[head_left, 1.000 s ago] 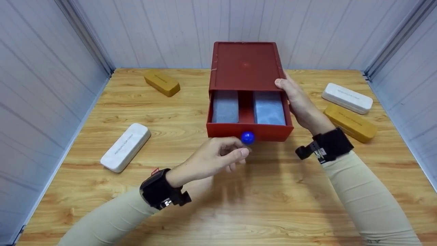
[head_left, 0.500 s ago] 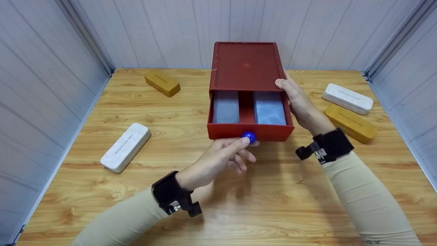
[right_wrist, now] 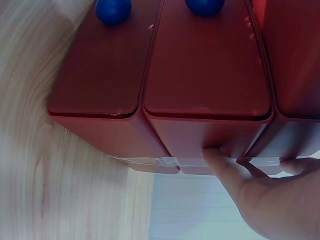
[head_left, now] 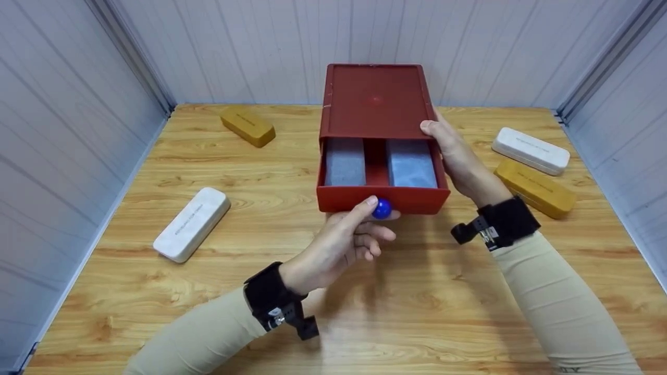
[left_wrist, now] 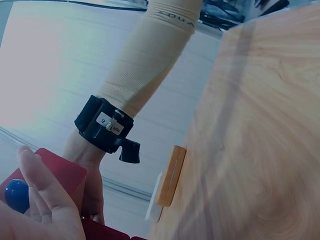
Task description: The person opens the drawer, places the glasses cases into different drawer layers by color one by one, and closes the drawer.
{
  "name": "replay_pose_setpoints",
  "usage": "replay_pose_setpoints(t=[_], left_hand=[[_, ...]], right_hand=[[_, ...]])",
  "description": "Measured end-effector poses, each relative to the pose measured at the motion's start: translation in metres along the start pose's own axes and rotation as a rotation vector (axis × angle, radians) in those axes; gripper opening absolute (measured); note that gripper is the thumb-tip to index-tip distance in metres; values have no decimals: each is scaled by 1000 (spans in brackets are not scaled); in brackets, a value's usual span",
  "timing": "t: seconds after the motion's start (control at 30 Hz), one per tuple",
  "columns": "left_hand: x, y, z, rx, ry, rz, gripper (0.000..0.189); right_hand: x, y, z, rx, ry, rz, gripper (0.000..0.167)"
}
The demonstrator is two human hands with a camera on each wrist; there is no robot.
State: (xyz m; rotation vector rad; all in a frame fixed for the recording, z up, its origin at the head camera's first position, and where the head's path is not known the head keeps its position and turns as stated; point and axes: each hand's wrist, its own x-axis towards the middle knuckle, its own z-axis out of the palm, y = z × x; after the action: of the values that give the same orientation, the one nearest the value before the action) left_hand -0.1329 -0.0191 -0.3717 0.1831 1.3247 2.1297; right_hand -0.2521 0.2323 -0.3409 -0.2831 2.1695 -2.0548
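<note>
A tall red drawer cabinet [head_left: 376,101] stands at the back middle with its top drawer [head_left: 354,200] pulled partway out. Inside it lie two grey-blue cases, one at the left [head_left: 345,162] and one at the right [head_left: 411,162], with a gap between. My left hand [head_left: 341,242] pinches the drawer's round blue knob [head_left: 382,209], thumb at its left side, index finger beneath; the other fingers hang loosely bent. Against the cabinet's right side lies my right hand [head_left: 456,156], its thumb over the top front corner. Its fingers [right_wrist: 227,170] press the side wall.
Lower shut drawers [right_wrist: 205,70] have blue knobs too. A white case [head_left: 192,225] and a mustard case [head_left: 248,126] lie on the wooden table [head_left: 281,192] at left. At right are another white case [head_left: 530,150] and mustard case [head_left: 535,187]. Pale panel walls [head_left: 260,49] surround the table.
My left hand has moved right from below the drawer front and taken the blue knob between thumb and index finger. The right hand and cabinet have stayed put.
</note>
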Motion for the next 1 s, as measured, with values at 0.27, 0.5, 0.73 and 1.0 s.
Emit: replay_pose_setpoints(t=[0.27,0.5,0.73,1.0], left_hand=[[6,1,0,2,25,6,51],[12,4,-2,30,60,13,50],[21,7,-3,23,89,22,48],[28,10,-4,53,104,38,49]], right_hand=[[-1,-2,0,2,1,12,72],[-4,-5,-1,-5,-8,49,74],[-4,-6,-2,-13,-4,76,75],[-2,-6,-1,14,-13,64,74]])
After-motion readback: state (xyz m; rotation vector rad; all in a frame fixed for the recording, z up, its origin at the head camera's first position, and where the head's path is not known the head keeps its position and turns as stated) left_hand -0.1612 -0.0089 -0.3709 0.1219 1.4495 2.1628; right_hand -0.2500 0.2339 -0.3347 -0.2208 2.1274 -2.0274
